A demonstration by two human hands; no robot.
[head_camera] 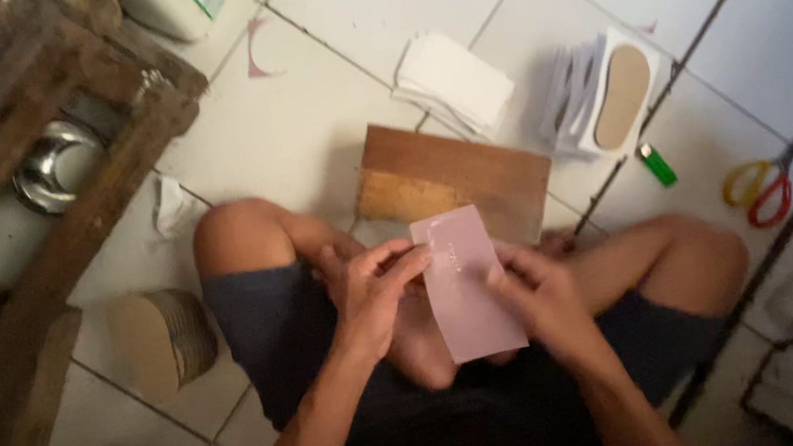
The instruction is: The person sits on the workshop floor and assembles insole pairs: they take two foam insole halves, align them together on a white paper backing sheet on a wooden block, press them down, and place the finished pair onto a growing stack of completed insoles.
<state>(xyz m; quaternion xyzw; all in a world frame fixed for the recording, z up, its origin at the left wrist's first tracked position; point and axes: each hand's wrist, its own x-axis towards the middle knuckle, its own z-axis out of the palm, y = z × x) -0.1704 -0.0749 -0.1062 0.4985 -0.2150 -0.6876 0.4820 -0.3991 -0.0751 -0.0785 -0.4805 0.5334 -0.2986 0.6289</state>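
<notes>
Pink rectangular sheet (465, 285) pinched upright over the lap, left hand (372, 292) closed on its left edge near the top, right hand (539, 298) closed on its right edge lower down. Just beyond the knees, flat on the tiled floor (304, 123): brown wooden board (457, 180). Further out, white paper stack (453, 80), and to its right a white piece bearing a tan sole shape (621, 97). Green lighter (656, 164) near the board's right end; red-and-yellow scissors (765, 186) well apart towards the floor's right edge. Stack of brown soles (164, 337) beside the left thigh.
</notes>
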